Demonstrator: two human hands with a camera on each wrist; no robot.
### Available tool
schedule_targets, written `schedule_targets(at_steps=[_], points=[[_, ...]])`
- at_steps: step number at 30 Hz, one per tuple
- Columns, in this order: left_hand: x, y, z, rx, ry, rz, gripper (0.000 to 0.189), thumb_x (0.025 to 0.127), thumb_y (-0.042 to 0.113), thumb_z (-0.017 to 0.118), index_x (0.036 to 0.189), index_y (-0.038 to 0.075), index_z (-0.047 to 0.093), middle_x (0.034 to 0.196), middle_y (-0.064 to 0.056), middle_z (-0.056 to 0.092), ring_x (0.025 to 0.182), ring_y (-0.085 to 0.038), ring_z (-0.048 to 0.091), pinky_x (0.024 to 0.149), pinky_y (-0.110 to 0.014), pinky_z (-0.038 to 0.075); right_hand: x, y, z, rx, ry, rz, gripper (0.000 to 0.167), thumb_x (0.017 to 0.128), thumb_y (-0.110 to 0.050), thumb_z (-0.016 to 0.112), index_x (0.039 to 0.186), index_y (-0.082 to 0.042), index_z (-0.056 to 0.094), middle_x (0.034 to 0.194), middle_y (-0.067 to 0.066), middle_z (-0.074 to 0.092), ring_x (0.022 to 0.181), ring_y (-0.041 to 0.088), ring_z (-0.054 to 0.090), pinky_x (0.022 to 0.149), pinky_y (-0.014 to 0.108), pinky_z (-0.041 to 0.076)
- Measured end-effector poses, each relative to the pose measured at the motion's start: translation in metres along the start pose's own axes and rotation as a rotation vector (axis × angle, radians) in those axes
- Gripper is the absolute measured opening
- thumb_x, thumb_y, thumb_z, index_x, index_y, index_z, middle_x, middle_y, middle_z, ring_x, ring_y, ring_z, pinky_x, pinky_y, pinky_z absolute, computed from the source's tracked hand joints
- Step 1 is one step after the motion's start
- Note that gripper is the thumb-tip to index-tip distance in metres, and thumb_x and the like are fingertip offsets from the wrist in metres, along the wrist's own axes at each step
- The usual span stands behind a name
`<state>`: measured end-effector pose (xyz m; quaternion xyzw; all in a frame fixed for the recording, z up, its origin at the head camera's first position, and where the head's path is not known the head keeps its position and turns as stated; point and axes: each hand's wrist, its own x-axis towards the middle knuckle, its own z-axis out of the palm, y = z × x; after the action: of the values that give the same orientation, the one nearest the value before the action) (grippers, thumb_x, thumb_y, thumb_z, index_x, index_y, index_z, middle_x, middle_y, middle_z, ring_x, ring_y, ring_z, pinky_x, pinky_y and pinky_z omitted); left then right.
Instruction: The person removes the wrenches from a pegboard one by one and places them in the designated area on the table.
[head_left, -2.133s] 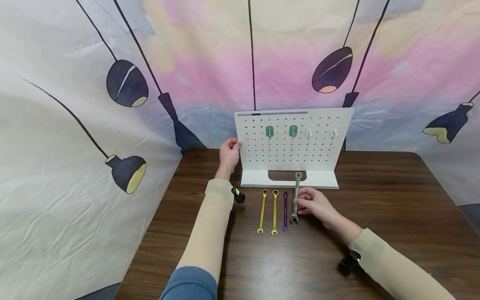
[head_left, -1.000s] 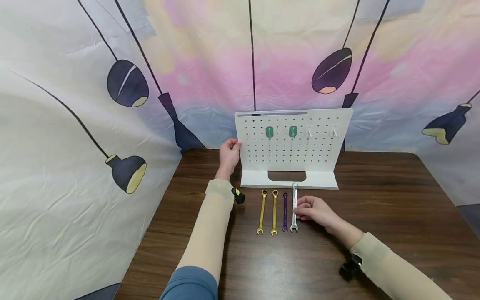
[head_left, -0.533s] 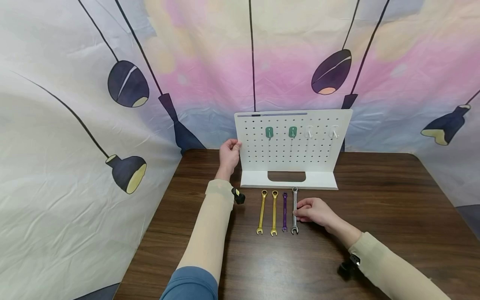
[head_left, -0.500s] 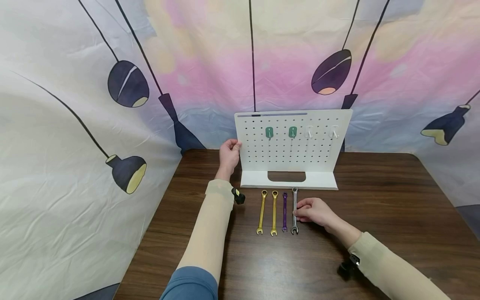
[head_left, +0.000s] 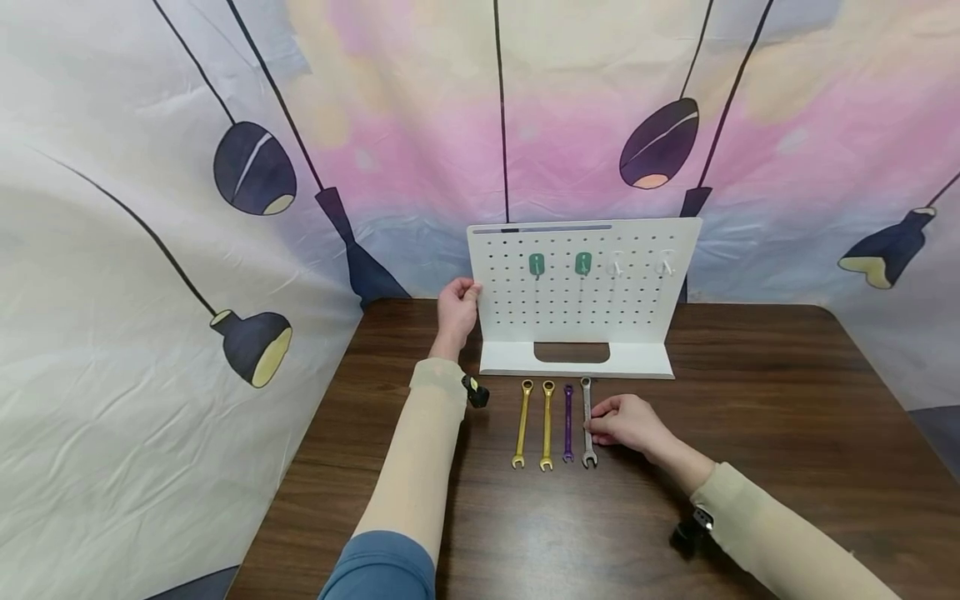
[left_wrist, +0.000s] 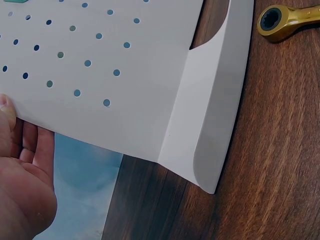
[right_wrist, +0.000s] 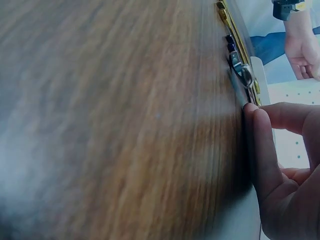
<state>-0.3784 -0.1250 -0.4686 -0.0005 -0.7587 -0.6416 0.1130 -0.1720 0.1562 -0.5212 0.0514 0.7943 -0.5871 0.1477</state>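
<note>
A white pegboard stand [head_left: 506, 358] stands upright at the back of the table. My left hand [head_left: 457, 312] holds its left edge; in the left wrist view the thumb is in front of the board [left_wrist: 145, 125] and the fingers are behind it. Below the stand, my right hand [head_left: 632, 423] pinches a silver combination wrench [head_left: 587, 404] between thumb and fingertips, open end towards me. It lies in line with a purple wrench [head_left: 567, 425], a gold wrench [head_left: 547, 427] and another gold wrench [head_left: 522, 425]. In the right wrist view my fingers partly hide the silver wrench [right_wrist: 246, 75].
The board carries a green hook [head_left: 536, 265], a second green hook [head_left: 583, 264], a clear hook [head_left: 616, 265] and another clear hook [head_left: 665, 265]. The stand's base has a cut-out. A printed cloth [head_left: 420, 125] hangs behind the dark wooden table [head_left: 787, 417].
My right hand has brought the silver wrench towards me from over the stand's base, straightening it beside the purple wrench. My left hand has stayed on the board's edge.
</note>
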Motion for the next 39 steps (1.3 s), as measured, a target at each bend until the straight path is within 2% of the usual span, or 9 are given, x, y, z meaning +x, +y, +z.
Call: schedule_targets(at_steps=[13, 17, 21, 24, 26, 31, 33, 35, 39], points=[[0.0, 0.0, -0.004, -0.012, -0.018, -0.014, 0.017, 0.109, 0.015, 0.065, 0.107, -0.001, 0.069, 0.1, -0.01, 0.066, 0.093, -0.021, 0.061, 0.084, -0.035, 0.052, 0.004, 0.002, -0.001, -0.017, 0.009, 0.019, 0.023, 0.089, -0.002, 0.08, 0.106, 0.01, 0.069, 0.079, 0.008, 0.075, 0.066, 0.013, 0.072, 0.063, 0.027, 0.061], [-0.002, 0.0, -0.012, -0.05, -0.075, -0.017, 0.021, 0.109, 0.017, 0.065, 0.119, -0.002, 0.069, 0.116, -0.014, 0.071, 0.11, -0.025, 0.066, 0.1, -0.041, 0.054, 0.004, 0.001, -0.004, 0.009, -0.022, 0.019, 0.027, 0.091, -0.003, 0.079, 0.11, 0.012, 0.068, 0.082, 0.009, 0.076, 0.067, 0.014, 0.072, 0.064, 0.028, 0.062], [-0.008, 0.0, -0.026, -0.018, -0.193, 0.027, 0.038, 0.111, 0.02, 0.062, 0.145, 0.001, 0.06, 0.144, -0.018, 0.062, 0.136, -0.031, 0.057, 0.115, -0.044, 0.045, 0.001, 0.002, -0.019, 0.046, -0.059, 0.004, 0.039, 0.096, -0.007, 0.076, 0.123, 0.018, 0.062, 0.092, 0.013, 0.076, 0.074, 0.018, 0.075, 0.069, 0.032, 0.063], [-0.018, 0.0, -0.043, 0.108, -0.284, 0.101, 0.05, 0.113, 0.023, 0.059, 0.158, 0.005, 0.049, 0.159, -0.019, 0.05, 0.148, -0.033, 0.046, 0.12, -0.047, 0.038, -0.002, 0.007, -0.039, 0.025, -0.062, -0.049, 0.046, 0.101, -0.012, 0.074, 0.132, 0.017, 0.057, 0.099, 0.015, 0.075, 0.081, 0.022, 0.076, 0.073, 0.034, 0.064], [-0.027, -0.001, -0.058, 0.241, -0.34, 0.175, 0.055, 0.113, 0.026, 0.057, 0.162, 0.005, 0.042, 0.165, -0.021, 0.042, 0.153, -0.036, 0.038, 0.123, -0.051, 0.033, -0.005, 0.01, -0.054, -0.077, -0.025, -0.134, 0.045, 0.103, -0.018, 0.073, 0.134, 0.012, 0.059, 0.102, 0.014, 0.076, 0.083, 0.024, 0.076, 0.074, 0.035, 0.064], [-0.055, -0.007, -0.097, 0.705, -0.448, 0.388, 0.07, 0.113, 0.042, 0.052, 0.17, 0.01, 0.027, 0.177, -0.016, 0.014, 0.163, -0.039, 0.01, 0.127, -0.063, 0.013, -0.014, 0.014, -0.094, -0.57, 0.232, -0.414, 0.043, 0.107, -0.035, 0.068, 0.134, -0.001, 0.068, 0.124, 0.02, 0.071, 0.111, 0.04, 0.069, 0.094, 0.056, 0.055], [-0.066, -0.01, -0.109, 0.88, -0.476, 0.44, 0.073, 0.112, 0.051, 0.05, 0.172, 0.019, 0.023, 0.18, -0.01, 0.001, 0.164, -0.038, -0.004, 0.125, -0.069, 0.005, -0.016, 0.016, -0.109, -0.73, 0.32, -0.459, 0.049, 0.108, -0.041, 0.065, 0.141, -0.006, 0.065, 0.143, 0.026, 0.06, 0.134, 0.05, 0.052, 0.106, 0.07, 0.041], [-0.076, -0.014, -0.12, 1.014, -0.5, 0.46, 0.075, 0.11, 0.06, 0.047, 0.173, 0.028, 0.018, 0.18, -0.005, -0.008, 0.162, -0.035, -0.016, 0.122, -0.073, -0.004, -0.018, 0.019, -0.122, -0.83, 0.341, -0.433, 0.06, 0.108, -0.05, 0.06, 0.154, -0.012, 0.056, 0.162, 0.029, 0.039, 0.152, 0.057, 0.025, 0.111, 0.083, 0.02], [-0.088, -0.023, -0.135, 1.133, -0.547, 0.431, 0.079, 0.107, 0.069, 0.045, 0.172, 0.035, 0.016, 0.179, -0.004, -0.015, 0.159, -0.032, -0.028, 0.117, -0.075, -0.016, -0.021, 0.028, -0.142, -0.965, 0.302, -0.305, 0.079, 0.106, -0.067, 0.05, 0.171, -0.028, 0.028, 0.177, 0.022, -0.007, 0.156, 0.052, -0.023, 0.102, 0.089, -0.018]])
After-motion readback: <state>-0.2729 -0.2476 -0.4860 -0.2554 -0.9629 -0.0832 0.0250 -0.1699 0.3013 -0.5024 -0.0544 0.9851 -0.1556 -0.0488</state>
